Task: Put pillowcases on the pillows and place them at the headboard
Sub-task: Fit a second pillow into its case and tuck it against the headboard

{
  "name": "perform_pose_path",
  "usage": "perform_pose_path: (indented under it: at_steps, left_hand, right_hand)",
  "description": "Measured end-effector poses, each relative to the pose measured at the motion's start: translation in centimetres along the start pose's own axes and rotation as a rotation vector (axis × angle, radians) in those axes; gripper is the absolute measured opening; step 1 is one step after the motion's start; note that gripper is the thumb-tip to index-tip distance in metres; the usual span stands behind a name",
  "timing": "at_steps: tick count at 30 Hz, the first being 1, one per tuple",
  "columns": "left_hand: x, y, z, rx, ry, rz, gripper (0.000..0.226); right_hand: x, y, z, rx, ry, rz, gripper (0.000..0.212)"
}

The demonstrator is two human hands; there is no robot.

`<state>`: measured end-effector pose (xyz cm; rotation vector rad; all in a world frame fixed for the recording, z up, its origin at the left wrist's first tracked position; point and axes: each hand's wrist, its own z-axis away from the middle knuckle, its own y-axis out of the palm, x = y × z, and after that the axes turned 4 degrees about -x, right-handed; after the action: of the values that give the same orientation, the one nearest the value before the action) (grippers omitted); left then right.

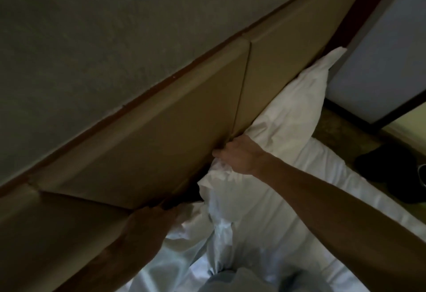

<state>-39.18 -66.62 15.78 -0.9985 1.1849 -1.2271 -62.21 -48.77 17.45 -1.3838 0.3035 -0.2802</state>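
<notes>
A white pillow [292,107] in its pillowcase leans against the tan padded headboard [161,130] at the right. My right hand [237,155] grips the near corner of that pillow, where the fabric bunches. My left hand [149,220] holds crumpled white fabric [184,229] low against the headboard; whether this is a second pillow or loose pillowcase cloth is unclear. Between the two hands a twisted fold of white cloth [221,229] runs down toward me.
The white bed sheet [288,222] spreads below the pillow. Right of the bed lie a patterned floor [341,130], a dark object [389,169] and a pale door or panel [378,61]. A grey wall [92,38] rises above the headboard.
</notes>
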Motion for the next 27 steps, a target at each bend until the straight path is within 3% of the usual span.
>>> perform_pose_path:
  at_steps: [3,7,10,11,14,17,21,23,27]
  left_hand:
    - [-0.8,-0.7,-0.5,-0.037,0.004,-0.019,0.051]
    - [-2.7,0.5,-3.1,-0.103,-0.012,-0.159,0.04]
    - [-3.4,1.5,-4.9,-0.091,-0.043,-0.147,0.024]
    - [-3.4,2.0,-5.1,-0.067,-0.068,-0.107,0.034]
    - [-2.4,1.5,-5.0,0.179,-0.176,0.08,0.096]
    - [-2.8,0.0,-5.3,0.305,-0.268,0.478,0.107]
    - [-2.7,-0.4,-5.3,0.233,-0.168,0.463,0.06]
    - [-2.3,0.1,-5.6,0.07,-0.117,0.402,0.045]
    - [-2.4,1.6,-5.8,0.281,-0.304,0.447,0.039]
  right_hand:
    - [-0.2,0.7,0.2,-0.08,-0.052,-0.062,0.032]
    - [1.8,1.3,0.9,-0.054,-0.176,-0.118,0.035]
    - [1.9,2.2,1.9,-0.034,-0.088,-0.18,0.027]
    - [1.7,2.3,2.1,-0.026,-0.032,-0.221,0.026]
    - [1.5,2.0,2.9,-0.056,0.086,-0.368,0.034]
    - [1.5,2.2,3.9,-0.14,0.166,-0.464,0.045]
    - [0.3,3.3,5.9,-0.182,0.306,-0.543,0.048]
    - [-0.6,3.9,7.1,-0.177,0.383,-0.544,0.048]
    - [-1.8,5.2,8.8,-0.148,0.491,-0.557,0.045]
